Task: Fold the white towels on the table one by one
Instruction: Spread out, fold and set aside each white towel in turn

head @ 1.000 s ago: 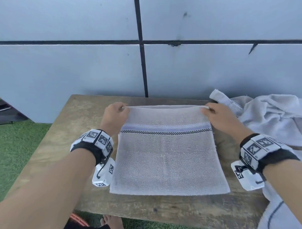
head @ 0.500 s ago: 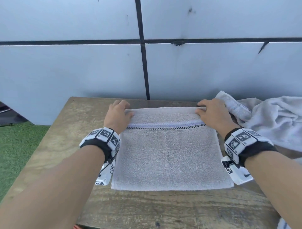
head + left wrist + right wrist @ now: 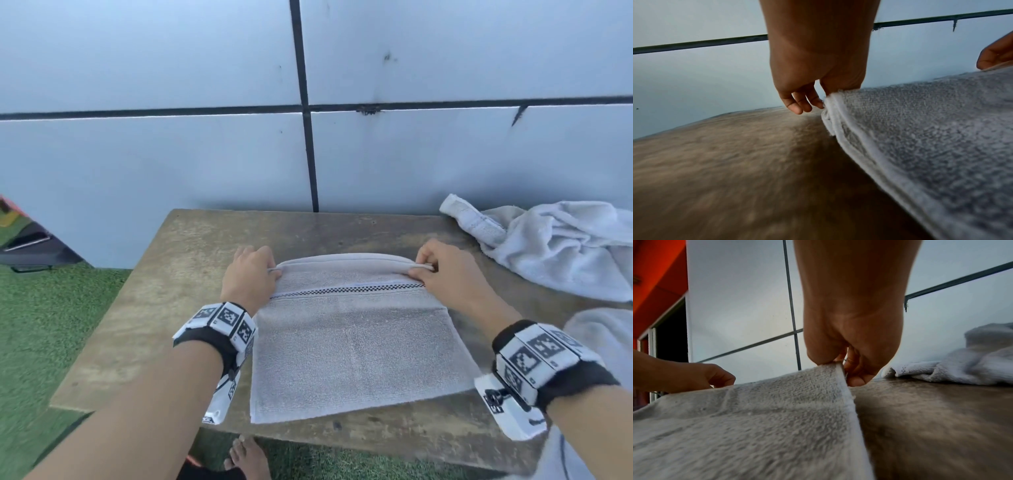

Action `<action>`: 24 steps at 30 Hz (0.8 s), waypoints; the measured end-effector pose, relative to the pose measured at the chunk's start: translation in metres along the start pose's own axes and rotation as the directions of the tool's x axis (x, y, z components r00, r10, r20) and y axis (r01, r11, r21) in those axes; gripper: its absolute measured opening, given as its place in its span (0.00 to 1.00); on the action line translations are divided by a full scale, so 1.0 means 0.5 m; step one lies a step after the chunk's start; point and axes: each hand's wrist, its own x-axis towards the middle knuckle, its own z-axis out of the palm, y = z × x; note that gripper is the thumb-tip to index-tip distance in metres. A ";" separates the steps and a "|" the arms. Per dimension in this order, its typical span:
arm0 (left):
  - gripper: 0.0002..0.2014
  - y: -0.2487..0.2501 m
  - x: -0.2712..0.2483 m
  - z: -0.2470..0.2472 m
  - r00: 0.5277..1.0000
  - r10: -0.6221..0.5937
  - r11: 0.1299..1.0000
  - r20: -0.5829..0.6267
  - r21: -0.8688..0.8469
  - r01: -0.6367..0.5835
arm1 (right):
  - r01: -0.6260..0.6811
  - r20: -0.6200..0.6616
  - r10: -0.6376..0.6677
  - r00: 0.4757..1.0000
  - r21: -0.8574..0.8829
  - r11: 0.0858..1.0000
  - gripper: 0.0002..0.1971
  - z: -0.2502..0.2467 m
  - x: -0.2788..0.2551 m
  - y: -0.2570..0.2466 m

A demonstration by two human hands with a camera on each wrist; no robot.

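At the far left corner of the towel (image 3: pixel 356 346), the left hand (image 3: pixel 251 274) pinches the doubled edge between thumb and fingertips; the right hand (image 3: pixel 445 272) pinches the far right corner likewise. The towel lies flat mid-worktop (image 3: pixel 154 301), near edge close to the front lip. It looks light, soft and limp, so it should sag between grips; corners and hems seem the surest hold. A crumpled towel pile (image 3: pixel 561 246) waits at the far right.
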 end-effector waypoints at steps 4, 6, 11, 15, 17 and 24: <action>0.10 0.002 -0.070 -0.013 0.999 0.002 0.998 0.034 0.068 -0.004 | 0.047 -0.027 -0.044 0.999 0.102 0.994 0.09 -0.025 -0.105 -0.017; 0.07 0.023 -0.102 -0.029 0.996 -0.016 0.987 0.089 0.159 0.001 | 0.073 -0.025 -0.070 0.997 0.141 0.987 0.07 -0.038 -0.152 -0.027; 0.17 0.136 -0.167 -0.032 0.951 0.303 0.951 0.064 -0.087 -0.297 | 0.145 -0.053 -0.136 0.989 0.268 0.952 0.09 -0.044 -0.219 -0.052; 0.15 0.227 -0.213 -0.002 0.797 0.604 0.731 0.020 -0.414 -0.543 | 0.188 -0.100 -0.162 0.982 0.391 0.901 0.12 -0.032 -0.243 -0.075; 0.15 0.245 -0.221 0.010 0.804 0.594 0.712 -0.032 -0.445 -0.543 | 0.214 -0.125 -0.178 0.976 0.413 0.885 0.12 -0.026 -0.247 -0.080; 0.08 0.261 -0.202 0.014 0.802 0.582 0.667 -0.135 -0.486 -0.566 | 0.213 -0.126 -0.175 0.977 0.441 0.872 0.11 -0.042 -0.245 -0.067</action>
